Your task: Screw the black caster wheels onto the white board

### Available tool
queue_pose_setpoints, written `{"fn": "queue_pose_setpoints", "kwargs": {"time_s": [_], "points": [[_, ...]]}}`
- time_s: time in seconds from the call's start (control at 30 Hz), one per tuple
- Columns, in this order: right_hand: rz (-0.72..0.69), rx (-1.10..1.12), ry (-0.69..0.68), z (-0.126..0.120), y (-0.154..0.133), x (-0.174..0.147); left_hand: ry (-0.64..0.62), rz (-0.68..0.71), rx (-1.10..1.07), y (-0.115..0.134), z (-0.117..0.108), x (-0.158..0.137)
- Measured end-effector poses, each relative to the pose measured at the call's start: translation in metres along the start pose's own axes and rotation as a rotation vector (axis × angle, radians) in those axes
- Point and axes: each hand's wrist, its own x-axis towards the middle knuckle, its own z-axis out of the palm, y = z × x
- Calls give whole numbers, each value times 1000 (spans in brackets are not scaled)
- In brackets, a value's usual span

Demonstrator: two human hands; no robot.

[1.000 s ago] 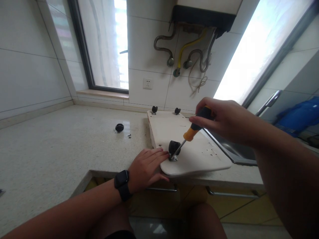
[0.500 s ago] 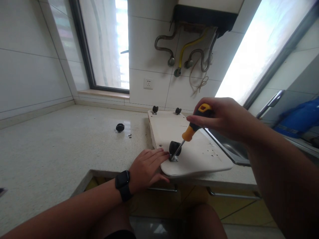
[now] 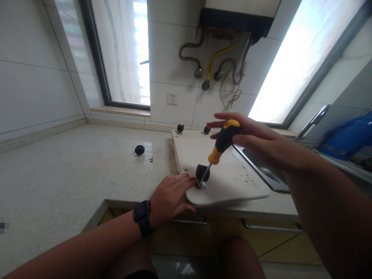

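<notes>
A white board [image 3: 223, 182] with rounded corners lies on the counter. Near its front left corner stands a black caster wheel [image 3: 202, 173] on a small metal plate. My left hand [image 3: 171, 193], with a black watch on the wrist, grips that corner: fingers flat on top, fingertips against the caster's plate, thumb at the board's edge. In my right hand [image 3: 250, 133] is a yellow and black screwdriver [image 3: 223, 141], its handle loosely between thumb and stretched fingers. The screwdriver's shaft slants down past the wheel to the plate. The tip and any screw under it are hidden.
Two more casters, one at the back left [image 3: 180, 128], stand at the board's far edge. A loose caster [image 3: 140, 149] and small screws [image 3: 151, 159] lie on the counter [image 3: 87, 166]. To the right is a metal sink [image 3: 269, 170]. Drawer handles [image 3: 273, 228] run below.
My right hand has loosened its grasp, fingers now stretched out past the screwdriver's handle. The handle appears turned and a little further left. My left hand stays on the board.
</notes>
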Motion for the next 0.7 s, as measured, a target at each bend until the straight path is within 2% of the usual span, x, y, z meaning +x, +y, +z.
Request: {"fn": "queue_pose_setpoints", "kwargs": {"time_s": [0.07,0.13,0.3,0.43,0.57,0.7], "points": [[-53,126,-44,0,9,0,-3,-2,1,0,0,0],[-81,148,-21,2,17,0,-3,-7,-5,1,0,0],[-100,-35,95,6,24,1,0,-16,-21,1,0,0],[-87,-155,244,13,21,-1,-25,-29,-24,0,0,0],[-3,-285,375,21,17,-2,-28,-25,-23,0,0,0],[74,-466,426,21,12,-5,-15,-20,-14,1,0,1]]}}
